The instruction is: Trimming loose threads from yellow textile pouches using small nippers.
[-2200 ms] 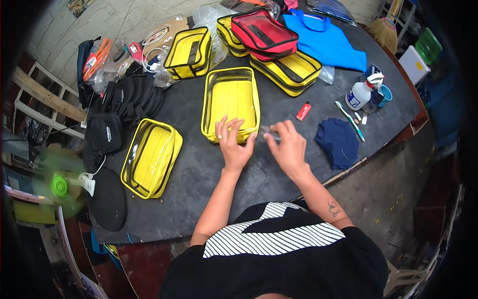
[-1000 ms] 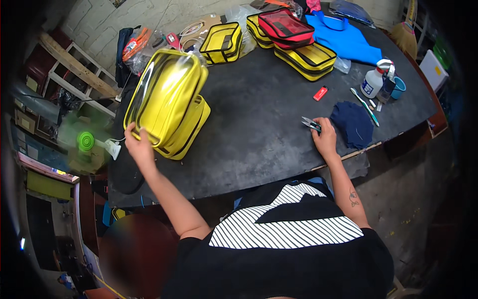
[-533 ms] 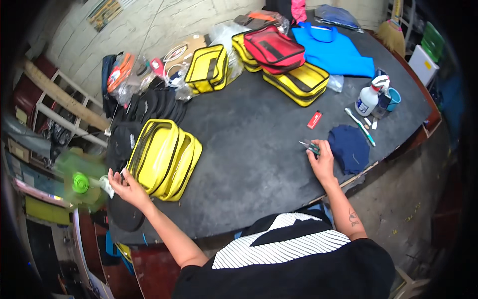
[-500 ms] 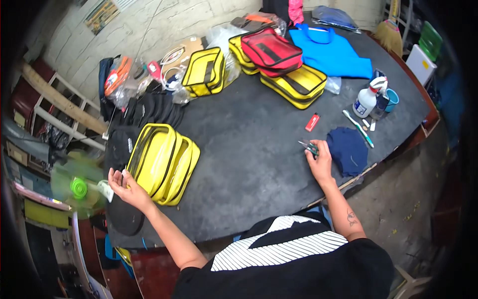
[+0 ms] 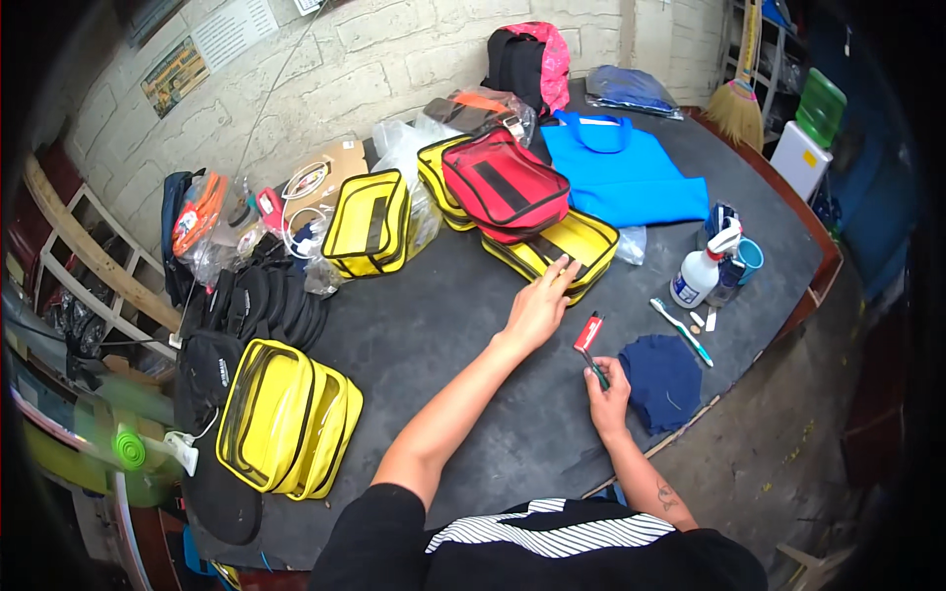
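A small bag workshop, by all appearances: yellow cases (image 5: 261,419) with clear panels, a red case (image 5: 532,187), black pouches (image 5: 261,305) and a blue tote bag (image 5: 631,177) crowd a scuffed dark table (image 5: 394,345), alongside a spray bottle (image 5: 692,281) and navy cloth (image 5: 665,384), against a rough pale block wall (image 5: 374,84), a broom (image 5: 736,110) standing near the far corner.

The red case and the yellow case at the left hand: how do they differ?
The red case lies on top; the yellow case is partly hidden under it. The left hand covers part of the yellow case, none of the red case. Both are boxy with black trim.
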`<act>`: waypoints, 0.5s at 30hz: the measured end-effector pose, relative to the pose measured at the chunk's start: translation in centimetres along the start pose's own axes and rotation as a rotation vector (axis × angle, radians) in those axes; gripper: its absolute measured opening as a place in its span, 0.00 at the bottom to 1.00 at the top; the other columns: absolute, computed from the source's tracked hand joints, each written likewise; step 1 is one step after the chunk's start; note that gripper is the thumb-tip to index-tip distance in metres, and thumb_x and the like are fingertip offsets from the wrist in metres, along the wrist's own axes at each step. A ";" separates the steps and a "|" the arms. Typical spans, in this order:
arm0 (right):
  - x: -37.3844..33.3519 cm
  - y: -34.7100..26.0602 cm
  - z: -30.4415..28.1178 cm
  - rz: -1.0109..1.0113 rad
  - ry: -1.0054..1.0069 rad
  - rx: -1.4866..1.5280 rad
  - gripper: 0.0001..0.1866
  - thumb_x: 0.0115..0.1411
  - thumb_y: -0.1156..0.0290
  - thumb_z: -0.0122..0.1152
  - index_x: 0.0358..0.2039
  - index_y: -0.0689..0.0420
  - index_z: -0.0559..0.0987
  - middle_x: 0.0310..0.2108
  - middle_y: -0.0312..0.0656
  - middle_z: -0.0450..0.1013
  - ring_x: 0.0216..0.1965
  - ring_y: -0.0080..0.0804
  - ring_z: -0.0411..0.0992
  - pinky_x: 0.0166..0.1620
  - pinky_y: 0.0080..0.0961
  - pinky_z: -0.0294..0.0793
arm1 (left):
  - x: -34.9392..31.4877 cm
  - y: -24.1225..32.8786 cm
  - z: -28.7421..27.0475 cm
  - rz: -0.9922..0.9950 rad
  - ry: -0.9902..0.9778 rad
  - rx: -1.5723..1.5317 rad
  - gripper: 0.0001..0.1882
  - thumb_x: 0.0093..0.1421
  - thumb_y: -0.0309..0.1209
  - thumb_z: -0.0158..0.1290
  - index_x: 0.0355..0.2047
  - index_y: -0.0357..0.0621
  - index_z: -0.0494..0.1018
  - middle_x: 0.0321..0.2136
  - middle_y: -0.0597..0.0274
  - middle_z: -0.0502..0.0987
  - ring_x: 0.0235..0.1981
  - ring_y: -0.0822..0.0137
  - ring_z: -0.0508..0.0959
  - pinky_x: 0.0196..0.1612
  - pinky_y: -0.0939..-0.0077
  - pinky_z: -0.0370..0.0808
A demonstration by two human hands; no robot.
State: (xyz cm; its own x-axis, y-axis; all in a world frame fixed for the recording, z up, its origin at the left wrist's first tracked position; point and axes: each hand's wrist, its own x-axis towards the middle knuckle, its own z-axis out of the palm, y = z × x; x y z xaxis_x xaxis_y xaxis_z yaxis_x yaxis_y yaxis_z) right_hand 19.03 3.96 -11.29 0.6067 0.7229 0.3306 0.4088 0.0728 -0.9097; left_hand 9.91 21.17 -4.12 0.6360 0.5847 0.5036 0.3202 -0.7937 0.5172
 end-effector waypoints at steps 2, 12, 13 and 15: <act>0.2 1.3 0.3 -0.027 0.027 0.013 0.07 0.59 0.74 0.56 0.37 0.61 0.73 0.26 0.36 0.69 0.28 0.21 0.67 0.32 0.18 0.67 | 1.8 -1.9 1.8 -0.021 -0.035 0.010 0.23 0.50 0.23 0.57 0.49 0.42 0.71 0.46 0.53 0.71 0.44 0.50 0.75 0.45 0.63 0.74; -0.2 1.4 -0.8 0.077 0.071 0.204 0.11 0.69 0.64 0.43 0.34 0.58 0.62 0.25 0.37 0.67 0.20 0.19 0.61 0.26 0.19 0.62 | -2.9 5.7 -15.4 -0.357 0.260 -1.024 0.19 0.54 0.32 0.61 0.43 0.35 0.73 0.35 0.64 0.74 0.30 0.78 0.72 0.30 0.84 0.69; -0.2 1.5 -0.7 0.092 0.079 0.217 0.11 0.69 0.63 0.43 0.34 0.58 0.63 0.25 0.37 0.66 0.20 0.19 0.60 0.26 0.19 0.62 | -5.6 5.2 -16.7 -0.272 0.248 -0.918 0.22 0.53 0.38 0.61 0.42 0.34 0.74 0.34 0.63 0.74 0.31 0.76 0.72 0.31 0.82 0.69; 0.4 0.8 -0.5 0.075 0.074 0.192 0.12 0.69 0.62 0.43 0.34 0.58 0.63 0.25 0.36 0.66 0.20 0.19 0.60 0.26 0.18 0.61 | -10.6 5.2 -18.4 -0.148 0.204 -0.809 0.26 0.51 0.46 0.62 0.38 0.34 0.77 0.34 0.59 0.74 0.31 0.72 0.73 0.32 0.79 0.69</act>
State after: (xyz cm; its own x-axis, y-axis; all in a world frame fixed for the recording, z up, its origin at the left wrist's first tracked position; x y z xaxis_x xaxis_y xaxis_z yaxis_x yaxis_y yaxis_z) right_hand 19.92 3.94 -11.80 0.6819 0.6793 0.2713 0.2279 0.1552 -0.9612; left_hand -8.08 13.92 6.04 0.4631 0.7535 0.4667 -0.2601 -0.3879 0.8843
